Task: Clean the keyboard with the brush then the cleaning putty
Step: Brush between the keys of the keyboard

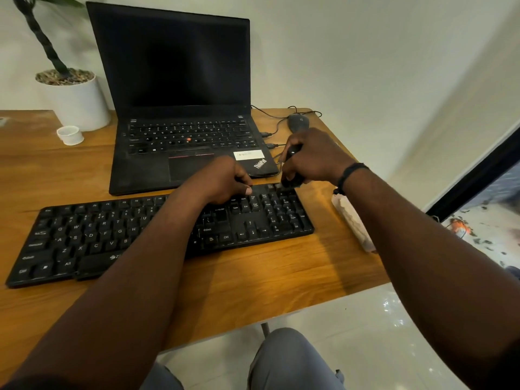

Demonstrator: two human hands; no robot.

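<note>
At the keyboard's far right corner, the right hand is curled tight round a black brush, fingers wrapped on the handle, a bit of handle showing above the fist near the thumb. Brush's lower end sits on the top-right keys above the numpad; bristles mostly hidden by the fingers and dark against the keys, can't tell detail. Black band on that wrist.

Left hand lies on the keyboard over the upper rows just left of the navigation cluster, fingers curled under, thumb tip out toward the right, resting on the board's back edge. It seems to pin the board rather than hold anything; whether the fingers hook the rear rim can't be told.

Keyboard is black, full-size, white legends, lying flat on the wooden bench, angled a little with the left end nearer the camera. Left forearm crosses over its middle.

Behind it, an open black ThinkPad laptop, screen dark, front edge just beside the keyboard's back. Dark mouse right of the laptop, cables near it. Small white round tub to the laptop's left, beside a white plant pot. Pale wrapped item at the bench's right edge, partly under the right forearm; unclear what it is.
</note>
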